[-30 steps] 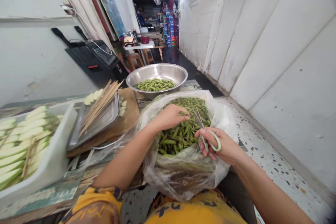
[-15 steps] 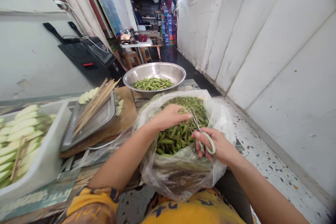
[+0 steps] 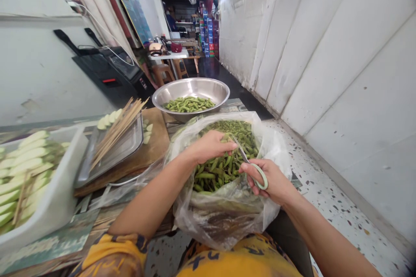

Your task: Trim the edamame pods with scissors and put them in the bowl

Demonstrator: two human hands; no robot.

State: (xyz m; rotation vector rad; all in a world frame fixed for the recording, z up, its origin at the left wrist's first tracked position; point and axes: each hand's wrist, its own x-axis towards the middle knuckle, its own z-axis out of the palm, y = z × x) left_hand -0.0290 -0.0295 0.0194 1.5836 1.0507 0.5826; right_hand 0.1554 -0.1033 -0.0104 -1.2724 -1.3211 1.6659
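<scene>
My right hand (image 3: pixel 268 177) grips a pair of scissors (image 3: pixel 242 151) by its pale green handles, the blades pointing up and left. Its blade tips lie right beside the fingertips of my left hand (image 3: pixel 214 143), which are pinched together on a green soybean pod, mostly hidden by the fingers. Both hands are over a clear plastic bag (image 3: pixel 224 212) with its mouth spread wide. Inside the bag lies a heap of green soybean pods (image 3: pixel 216 173). Behind it, a steel basin (image 3: pixel 221 93) contains more soybean pods (image 3: pixel 190 104).
At left, a white tub (image 3: pixel 69 181) holds pale green slices (image 3: pixel 32 153). Wooden skewers (image 3: pixel 118 132) lie across a metal tray (image 3: pixel 113 156) on a wooden board (image 3: pixel 156 138). A white wall (image 3: pixel 325 73) runs along the right side.
The scissor blades have closed together beside my left fingertips, and the fingers of my right hand have drawn in around the handles. My left hand stays nearly in place.
</scene>
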